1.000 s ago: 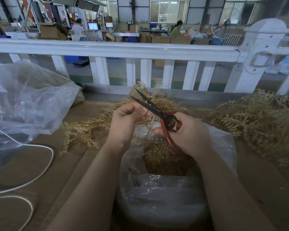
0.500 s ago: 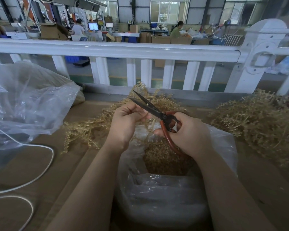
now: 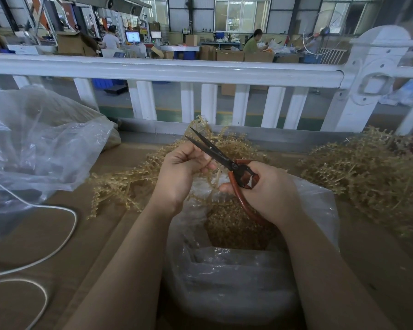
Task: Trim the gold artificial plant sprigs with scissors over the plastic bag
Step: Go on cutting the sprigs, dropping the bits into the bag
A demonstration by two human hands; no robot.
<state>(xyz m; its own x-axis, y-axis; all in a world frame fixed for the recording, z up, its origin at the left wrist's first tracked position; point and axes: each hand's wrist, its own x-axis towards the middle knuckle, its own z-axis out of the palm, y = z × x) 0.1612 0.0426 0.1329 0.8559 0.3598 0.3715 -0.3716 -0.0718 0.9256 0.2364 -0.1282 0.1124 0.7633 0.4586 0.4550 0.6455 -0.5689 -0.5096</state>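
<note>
Two sprig piles (image 3: 367,172) flank one plastic bag (image 3: 224,277). The left hand (image 3: 179,172) pinches a sprig (image 3: 212,182); the right hand (image 3: 270,189) grips one pair of scissors (image 3: 224,158), blades narrowly parted.

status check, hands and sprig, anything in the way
Left hand pinches a gold sprig over the plastic bag. Right hand grips scissors, blades slightly open. Nothing blocking the cut.

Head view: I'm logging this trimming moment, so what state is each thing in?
scissors: blades apart, pointing up-left
left hand: pinching a gold sprig
right hand: gripping the scissors' red handles
plastic bag: open, clippings inside
second bag: crumpled, left
</note>
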